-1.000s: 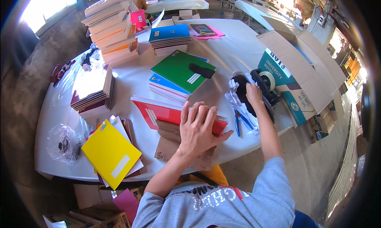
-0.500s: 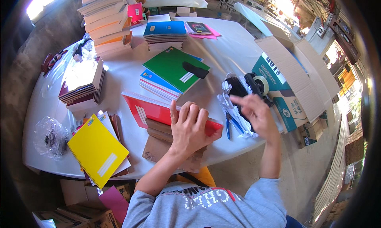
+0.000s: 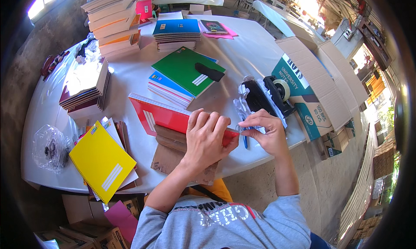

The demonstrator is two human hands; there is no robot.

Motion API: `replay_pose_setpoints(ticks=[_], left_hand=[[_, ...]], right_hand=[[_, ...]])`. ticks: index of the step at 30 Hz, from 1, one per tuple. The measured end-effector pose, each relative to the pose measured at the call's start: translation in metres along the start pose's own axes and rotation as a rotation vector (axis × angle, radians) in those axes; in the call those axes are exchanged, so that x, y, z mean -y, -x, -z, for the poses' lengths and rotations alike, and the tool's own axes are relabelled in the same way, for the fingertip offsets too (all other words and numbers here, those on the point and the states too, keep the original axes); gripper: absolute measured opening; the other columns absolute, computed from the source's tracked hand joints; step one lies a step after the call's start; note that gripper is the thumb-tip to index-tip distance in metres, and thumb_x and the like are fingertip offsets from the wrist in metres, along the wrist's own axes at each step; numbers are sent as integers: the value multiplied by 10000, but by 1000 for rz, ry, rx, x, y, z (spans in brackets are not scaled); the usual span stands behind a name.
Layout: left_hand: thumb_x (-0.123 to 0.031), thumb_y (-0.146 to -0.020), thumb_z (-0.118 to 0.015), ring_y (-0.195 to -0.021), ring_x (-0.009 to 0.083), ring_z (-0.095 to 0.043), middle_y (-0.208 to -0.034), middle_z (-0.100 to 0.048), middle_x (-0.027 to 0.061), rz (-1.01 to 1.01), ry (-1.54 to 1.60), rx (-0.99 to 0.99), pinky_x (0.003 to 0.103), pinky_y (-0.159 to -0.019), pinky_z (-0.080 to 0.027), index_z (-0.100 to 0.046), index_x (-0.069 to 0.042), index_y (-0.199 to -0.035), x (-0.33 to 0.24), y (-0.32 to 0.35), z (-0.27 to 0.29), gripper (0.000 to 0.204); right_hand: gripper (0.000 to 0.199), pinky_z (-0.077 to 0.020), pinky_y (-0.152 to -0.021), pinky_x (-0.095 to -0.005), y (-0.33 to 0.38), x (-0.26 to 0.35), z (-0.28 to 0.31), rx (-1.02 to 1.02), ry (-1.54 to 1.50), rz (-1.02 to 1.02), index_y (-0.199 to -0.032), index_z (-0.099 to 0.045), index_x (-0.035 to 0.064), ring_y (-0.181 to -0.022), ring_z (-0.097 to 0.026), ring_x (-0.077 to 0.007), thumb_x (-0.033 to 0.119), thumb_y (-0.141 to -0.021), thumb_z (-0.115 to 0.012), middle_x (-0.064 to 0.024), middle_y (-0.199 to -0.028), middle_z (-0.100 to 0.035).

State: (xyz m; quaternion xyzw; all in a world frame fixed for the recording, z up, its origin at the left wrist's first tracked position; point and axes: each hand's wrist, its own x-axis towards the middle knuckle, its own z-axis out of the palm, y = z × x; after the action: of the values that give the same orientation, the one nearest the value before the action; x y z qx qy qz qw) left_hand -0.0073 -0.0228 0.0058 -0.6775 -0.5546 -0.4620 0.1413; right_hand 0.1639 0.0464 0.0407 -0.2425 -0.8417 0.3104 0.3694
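My left hand [image 3: 206,138] is closed on the top right part of a red notebook [image 3: 167,115]. The notebook stands tilted on edge against a folded piece of brown cardboard [image 3: 167,159]. At its right end, my right hand [image 3: 268,132] pinches a thin spiral wire [image 3: 238,128] between thumb and fingers. The wire lies close to the notebook's corner; whether it passes through the holes is too small to tell. Just below my right hand shows a blue handle of pliers [image 3: 245,142], mostly hidden.
A black tray [image 3: 255,96] with crumpled paper and a tape dispenser [image 3: 279,91] lie right, beside an open carton [image 3: 312,93]. Ahead are a green notebook [image 3: 182,67] and a blue stack [image 3: 177,27]. Yellow notebooks [image 3: 102,160] and a plastic bag [image 3: 50,149] lie left.
My right hand has moved left and down from above the tray to the red notebook's right end, where it now pinches the wire. My left hand keeps its hold.
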Motion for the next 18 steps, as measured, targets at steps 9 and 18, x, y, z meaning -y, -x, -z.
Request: replay_pose_setpoints(ticks=[9,18], left_hand=[[-318,-641,-727,-841,242,-512,-792,-500,49,2,-27,47,429,-925,-348,-561,-119,-792,0,1,3,299],[-270,-628,-691,-801,232,-506,-773,-491,67,-33,-23,-14,410,-938,-356,-528,-101,-760,-1,3,1,270]], right_hand=[[277,-472,-714,-262,-5,-10,3,76,-136,1,-832,-726,90,-805,-564,-145,-63,-603,-760,-24,-803,-637],[268,-470,-678,-248,-3,-22,-1,82,-367,-142,-821,-715,69,-794,-575,-104,-83,-605,-761,-24,-814,-642]])
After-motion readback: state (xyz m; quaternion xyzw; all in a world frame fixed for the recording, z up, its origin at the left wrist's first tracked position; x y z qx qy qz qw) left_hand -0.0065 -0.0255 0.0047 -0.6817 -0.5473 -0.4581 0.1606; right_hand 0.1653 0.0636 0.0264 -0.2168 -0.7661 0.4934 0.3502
